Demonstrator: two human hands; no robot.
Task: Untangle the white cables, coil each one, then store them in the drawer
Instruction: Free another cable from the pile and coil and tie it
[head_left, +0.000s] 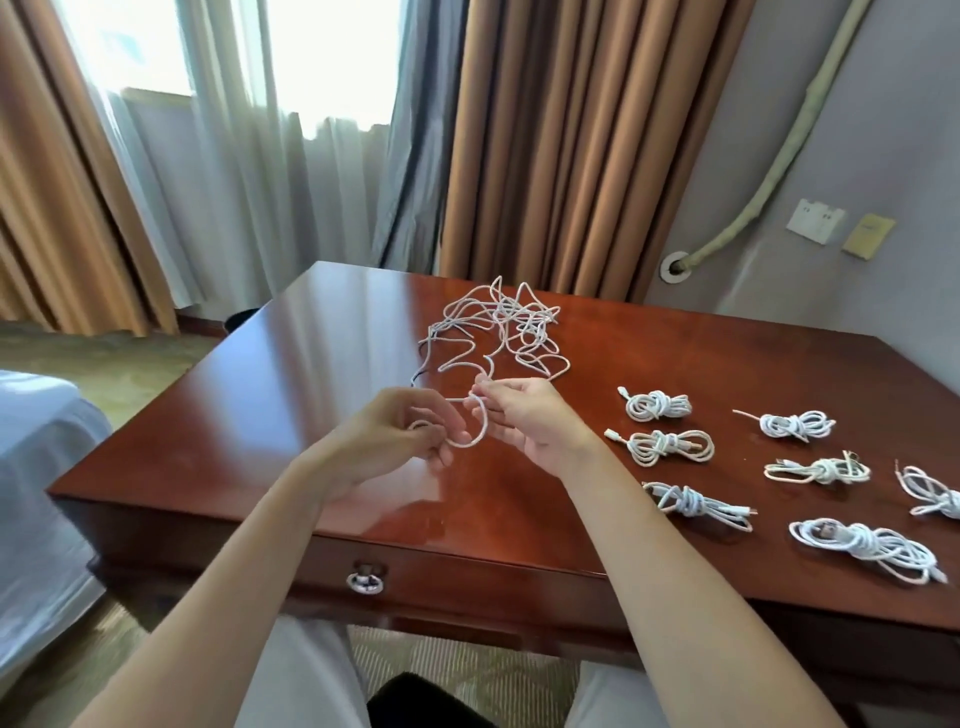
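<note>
Both hands hold one white cable above the desk. The left hand curls its fingers around a small loop; the right hand pinches the strand just beside it. Beyond the fingertips lies the tangled pile.

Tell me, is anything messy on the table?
Yes. The tangled pile of white cables at the table's far side is still knotted and loose, unlike the seven tidy coiled bundles on the right.
</note>
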